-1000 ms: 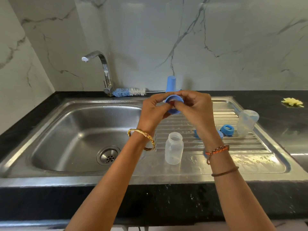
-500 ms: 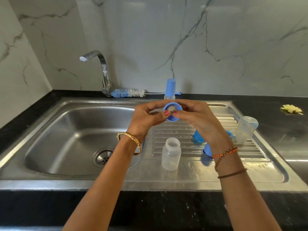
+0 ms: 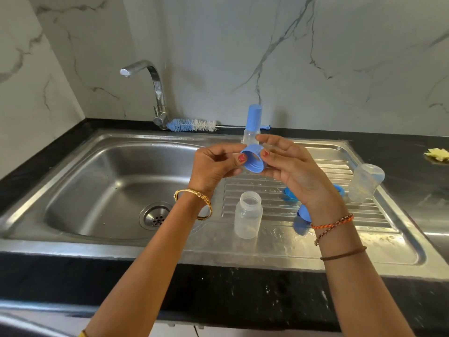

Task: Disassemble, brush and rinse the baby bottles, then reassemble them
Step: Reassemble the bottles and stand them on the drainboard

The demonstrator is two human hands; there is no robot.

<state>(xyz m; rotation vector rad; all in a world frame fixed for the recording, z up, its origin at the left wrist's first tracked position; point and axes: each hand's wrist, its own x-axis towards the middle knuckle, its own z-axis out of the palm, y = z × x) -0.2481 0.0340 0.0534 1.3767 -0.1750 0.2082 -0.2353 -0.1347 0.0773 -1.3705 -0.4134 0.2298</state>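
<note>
Now blue collar point(image 3: 254, 159) tilted sideways, L hand point(image 3: 213, 166) pinching, R hand point(image 3: 291, 166) grip looser.

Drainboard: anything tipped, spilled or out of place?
One clear bottle lies tilted at the drainboard's right edge, unlike the open bottle standing upright near the basin. Loose blue parts sit behind the right hand. Water film on the steel; no damage visible.

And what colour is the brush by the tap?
Blue bristles with a white tip: the brush shows best in the head view.
</note>
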